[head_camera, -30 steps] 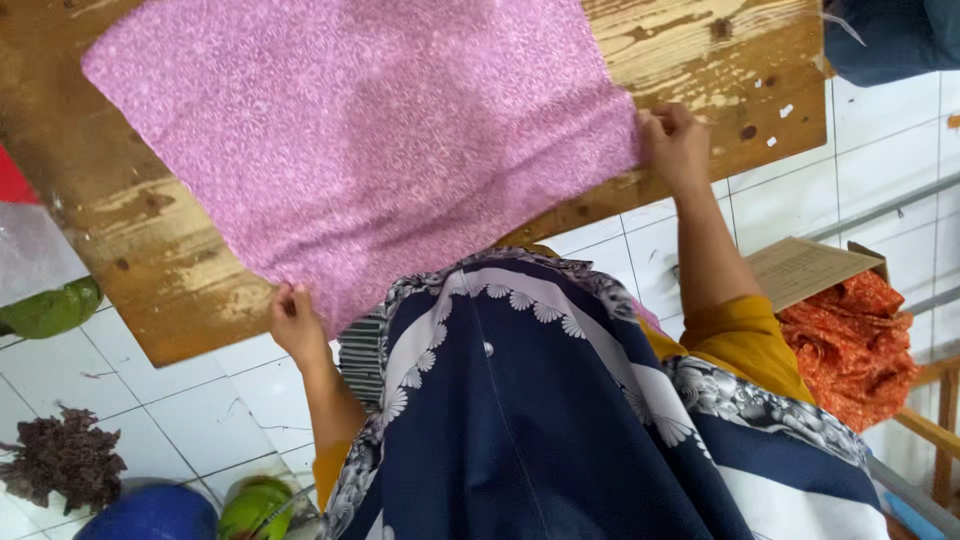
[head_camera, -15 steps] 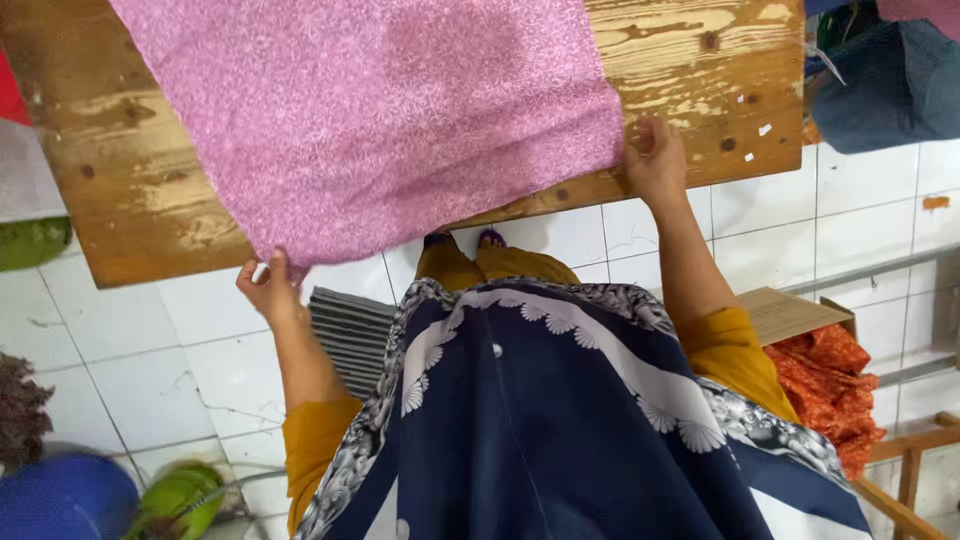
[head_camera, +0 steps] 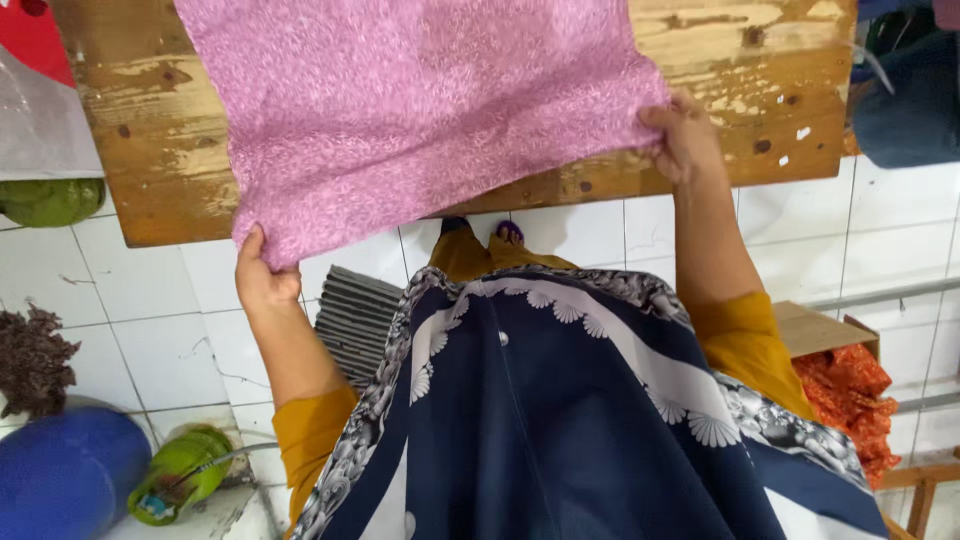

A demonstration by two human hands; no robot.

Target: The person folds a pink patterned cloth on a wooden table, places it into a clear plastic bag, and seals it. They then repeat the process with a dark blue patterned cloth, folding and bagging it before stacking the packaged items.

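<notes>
A pink patterned cloth [head_camera: 420, 100] lies spread over a worn wooden table [head_camera: 160, 150], its near edge hanging past the table's front. My left hand [head_camera: 262, 275] pinches the cloth's near left corner, just off the table edge. My right hand [head_camera: 685, 135] grips the near right corner above the tabletop. Below my arms are mustard sleeves and a dark blue garment with a white pattern [head_camera: 560, 420].
White tiled floor [head_camera: 160, 330] surrounds the table. At lower left sit a blue round object [head_camera: 65, 470], a green bottle-like thing [head_camera: 180, 475] and a dark fibre clump [head_camera: 35, 360]. A cardboard box with orange cloth [head_camera: 850, 390] stands at right. Dark corrugated sheets [head_camera: 355, 320] lie under the table.
The cloth has slid toward the near edge and straightened. My left hand has moved up to the table's front edge, and my right hand has shifted slightly along the right corner.
</notes>
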